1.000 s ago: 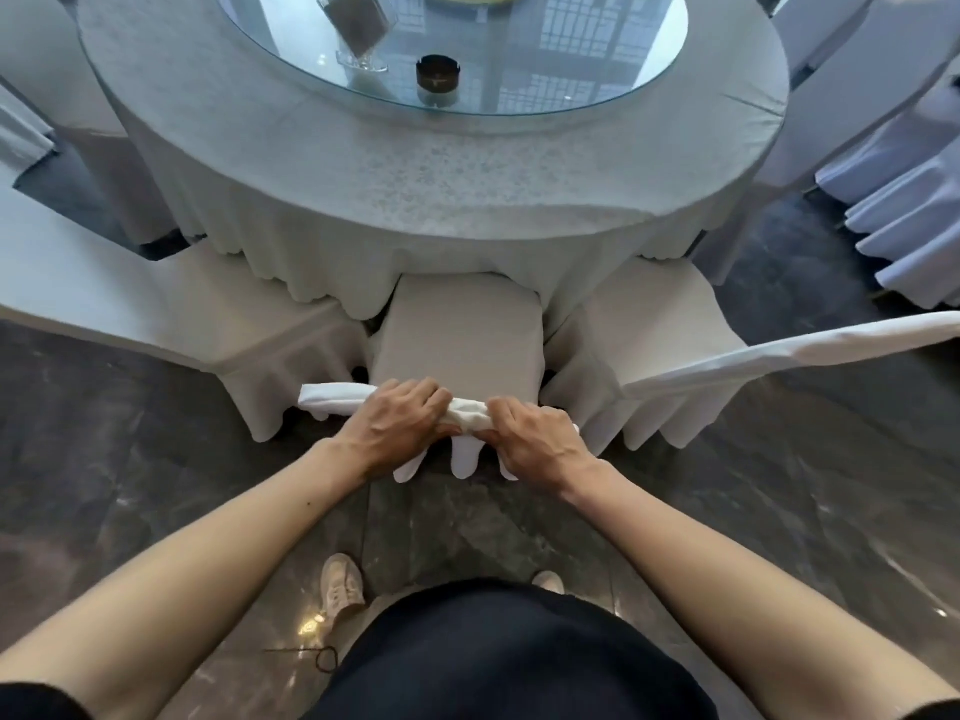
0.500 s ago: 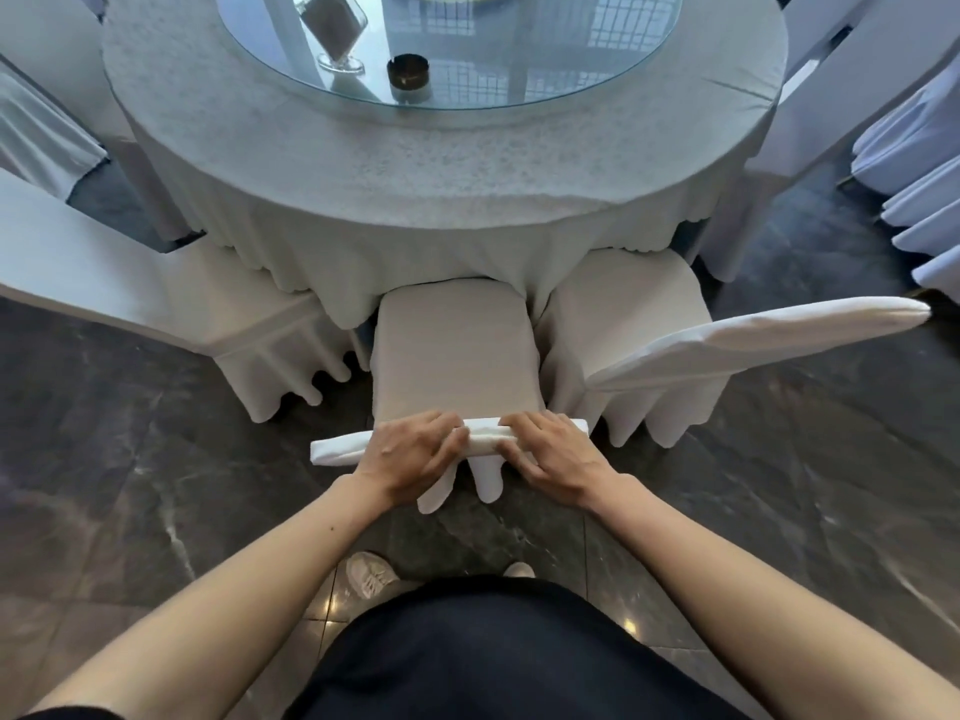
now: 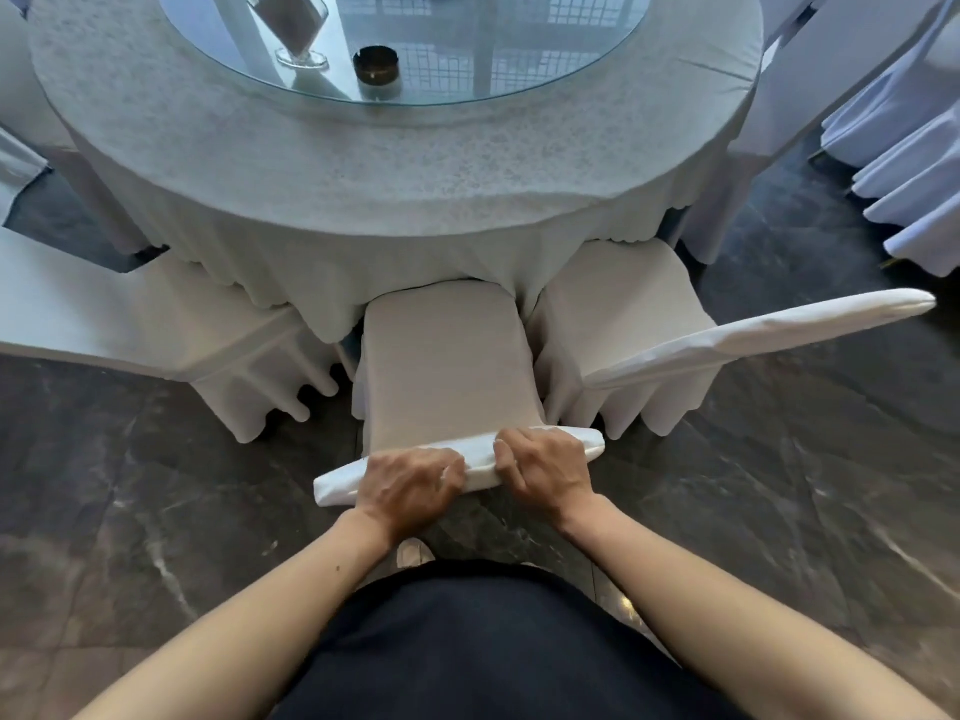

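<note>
A chair in a white cover stands in front of me, its seat [image 3: 447,356] tucked partly under the round table [image 3: 395,179]. Both my hands grip the top edge of its backrest [image 3: 480,457]. My left hand [image 3: 408,485] curls over the left part of that edge. My right hand [image 3: 545,467] curls over the right part, a short gap of white cover between them. The chair's legs and lower back are hidden below my hands.
Covered chairs stand close on both sides: one at left [image 3: 156,324], one at right [image 3: 753,330] with its backrest angled outward. More covered chairs [image 3: 914,163] at far right. On the table's glass turntable [image 3: 519,54] sit a dark ashtray [image 3: 377,67] and a clear sign holder [image 3: 293,23]. Dark marble floor [image 3: 130,511] all around.
The chair has slid forward toward the table with both hands on its backrest; its seat now reaches under the tablecloth. My hands sit slightly farther apart on the edge.
</note>
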A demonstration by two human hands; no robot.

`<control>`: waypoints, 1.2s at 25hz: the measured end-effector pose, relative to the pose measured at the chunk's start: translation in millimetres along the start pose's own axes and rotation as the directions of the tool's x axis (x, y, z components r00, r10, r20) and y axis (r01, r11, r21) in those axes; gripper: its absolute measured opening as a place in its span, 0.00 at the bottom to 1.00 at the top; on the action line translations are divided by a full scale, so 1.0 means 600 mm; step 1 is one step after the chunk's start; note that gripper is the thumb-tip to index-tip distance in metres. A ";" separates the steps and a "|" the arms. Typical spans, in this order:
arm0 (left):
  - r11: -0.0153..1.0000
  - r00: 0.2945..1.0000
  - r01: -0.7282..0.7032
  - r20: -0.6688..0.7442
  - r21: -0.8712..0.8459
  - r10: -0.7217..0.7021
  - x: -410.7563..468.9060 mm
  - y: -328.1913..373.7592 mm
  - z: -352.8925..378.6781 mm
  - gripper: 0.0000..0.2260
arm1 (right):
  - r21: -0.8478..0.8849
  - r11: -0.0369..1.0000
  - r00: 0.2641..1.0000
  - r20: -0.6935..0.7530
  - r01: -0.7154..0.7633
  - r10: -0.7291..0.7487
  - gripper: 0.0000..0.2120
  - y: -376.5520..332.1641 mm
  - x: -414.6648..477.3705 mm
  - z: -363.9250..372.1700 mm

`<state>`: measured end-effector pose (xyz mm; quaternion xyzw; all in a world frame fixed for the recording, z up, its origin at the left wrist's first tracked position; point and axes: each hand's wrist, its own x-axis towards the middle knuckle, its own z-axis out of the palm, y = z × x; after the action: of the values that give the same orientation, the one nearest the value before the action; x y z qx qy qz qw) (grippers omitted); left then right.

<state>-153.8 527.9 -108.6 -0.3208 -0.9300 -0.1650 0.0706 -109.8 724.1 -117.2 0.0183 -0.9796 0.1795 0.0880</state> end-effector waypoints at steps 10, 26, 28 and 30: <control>1.000 0.999 -0.022 0.029 -0.020 0.023 0.140 -0.073 0.007 0.19 | -0.053 0.987 0.986 -0.076 -0.155 0.151 0.20 0.033 0.143 0.034; 0.998 0.997 -0.017 0.072 -0.053 0.021 0.194 -0.050 0.013 0.17 | -0.047 0.998 0.999 -0.002 -0.042 0.042 0.18 0.068 0.180 -0.001; 0.999 0.998 -0.016 0.066 -0.050 0.020 0.182 -0.022 0.022 0.17 | -0.054 0.998 1.000 0.008 -0.027 0.028 0.18 0.084 0.159 -0.014; 0.998 0.998 -0.022 0.054 -0.052 0.025 0.178 0.009 0.031 0.16 | -0.051 0.999 1.000 0.017 -0.019 0.020 0.18 0.108 0.145 -0.029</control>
<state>-234.5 599.7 -99.0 -0.3379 -0.9232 -0.1791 0.0387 -196.9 790.4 -108.4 0.0083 -0.9848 0.1552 0.0781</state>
